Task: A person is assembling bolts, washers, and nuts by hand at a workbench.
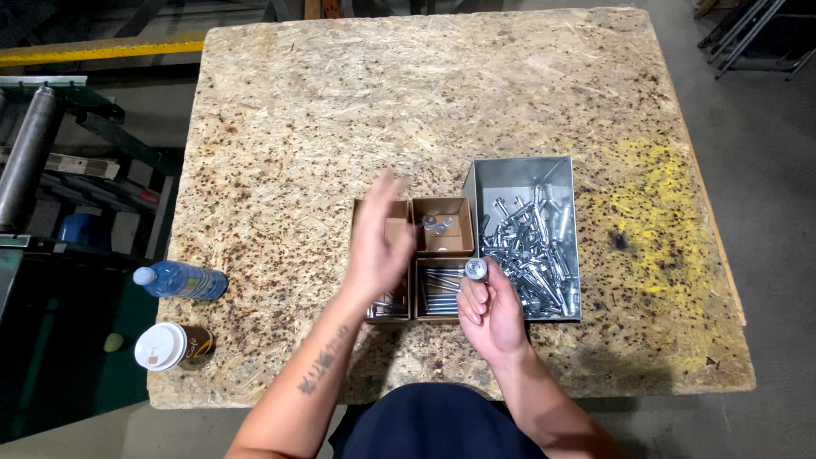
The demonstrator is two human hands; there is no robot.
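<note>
While right hand (491, 313) pinches a shiny round-headed bolt (475, 269), left hand (376, 242) blurs.

Rough chipboard table (280, 127), matt cardboard boxes (442, 223), shiny metal bolts (535, 255) in a steel tray (518, 174)

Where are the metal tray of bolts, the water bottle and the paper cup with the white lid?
metal tray (520, 176): head view, on its bare grey back wall.
water bottle (185, 280): head view, on the middle of its blue body.
paper cup (161, 346): head view, on its white lid.
</note>
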